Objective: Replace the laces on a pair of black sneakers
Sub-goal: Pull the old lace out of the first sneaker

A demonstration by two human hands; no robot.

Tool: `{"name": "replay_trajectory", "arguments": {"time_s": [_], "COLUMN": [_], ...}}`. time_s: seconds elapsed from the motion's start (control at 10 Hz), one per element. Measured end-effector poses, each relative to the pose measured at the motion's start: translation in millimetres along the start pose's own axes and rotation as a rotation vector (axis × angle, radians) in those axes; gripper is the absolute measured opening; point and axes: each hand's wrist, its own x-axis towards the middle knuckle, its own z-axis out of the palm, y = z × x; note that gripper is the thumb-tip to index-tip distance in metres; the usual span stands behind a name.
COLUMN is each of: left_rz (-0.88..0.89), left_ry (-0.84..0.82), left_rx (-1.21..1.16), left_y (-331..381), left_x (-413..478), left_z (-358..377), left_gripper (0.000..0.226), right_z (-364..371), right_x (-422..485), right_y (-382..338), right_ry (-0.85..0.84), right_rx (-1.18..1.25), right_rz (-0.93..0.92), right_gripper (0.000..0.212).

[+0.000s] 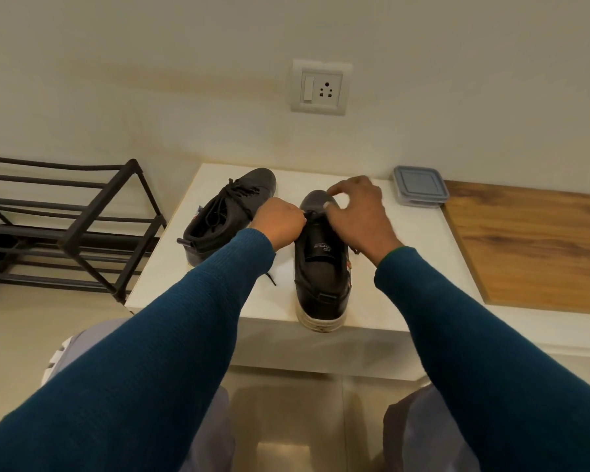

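Note:
Two black sneakers stand on a white table (382,301). The left sneaker (225,219) is laced, with loose black laces lying inside it. The right sneaker (322,277) points away from me, its heel at the table's front edge. My left hand (280,223) pinches a black lace (312,214) at the right sneaker's lower eyelets. My right hand (358,216) hovers over the same shoe's toe with fingers curled; its fingertips touch the upper. A lace end (270,279) pokes out below my left sleeve.
A black metal shoe rack (69,219) stands left of the table. A lidded plastic container (419,187) sits at the back right by a wooden panel (532,247). A wall socket (321,86) is above. My knees are below the table edge.

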Motion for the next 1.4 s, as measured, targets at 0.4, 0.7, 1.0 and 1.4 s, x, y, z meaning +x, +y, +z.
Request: {"name": "replay_trajectory", "arguments": {"time_s": [0.4,0.7,1.0,1.4], "left_rz": [0.051,0.001,0.012,0.007], "left_ry": [-0.017,0.019,0.016,0.016], "left_rx": [0.025,-0.048,0.004,0.051], "left_y": [-2.6,-8.7,-1.1,3.5], "left_x": [3.5,4.7,5.5,-3.2], "left_z": [8.0,6.0,6.3,2.2], "left_gripper": [0.013,0.011,0.01,0.012], "right_z": [26.4,-19.3,10.2,11.8], "right_x": [-3.3,7.0,-5.6,4.1], "right_y": [-12.0,4.0,0.5,-8.5], "right_ry": [-0.012,0.471,-0.162,-0.068], "right_rx": [0.075,0.663,-0.364,-0.013], "right_rz": [0.083,0.351,-0.088,0.017], "right_gripper": [0.025,0.027,0.033,0.007]}}
